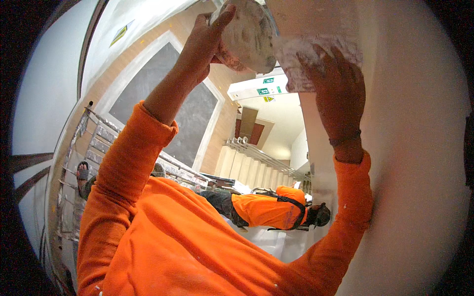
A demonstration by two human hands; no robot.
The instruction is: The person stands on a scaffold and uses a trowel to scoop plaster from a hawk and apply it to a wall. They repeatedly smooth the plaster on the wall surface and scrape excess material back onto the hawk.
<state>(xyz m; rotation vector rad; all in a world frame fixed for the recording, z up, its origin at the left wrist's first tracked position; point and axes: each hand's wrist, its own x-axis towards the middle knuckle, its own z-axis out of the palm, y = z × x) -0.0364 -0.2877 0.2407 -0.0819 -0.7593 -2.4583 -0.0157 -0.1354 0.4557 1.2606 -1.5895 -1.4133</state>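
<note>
Near the top of the head view my left hand (205, 47) grips a round, shallow bowl (248, 37) by its edge, thumb over the rim. The bowl is smeared with whitish and brownish residue, and part of it is cut off by the frame's top. To the right, my right hand (338, 89) presses a crumpled, whitish cloth (295, 61) against the smooth pale wall (410, 123). Its fingers lie bent over the cloth, which sticks out to the left. A dark band circles this wrist. Both arms are raised, in orange sleeves.
Below, another person in an orange top with dark straps (269, 209) is beside a pale staircase (254, 163) with railings. A paint-spattered metal scaffold (101, 135) stands left, a sandaled foot (83, 172) on it. A white beam with green signs (247, 89) and a grey framed panel (190, 118) lie beyond.
</note>
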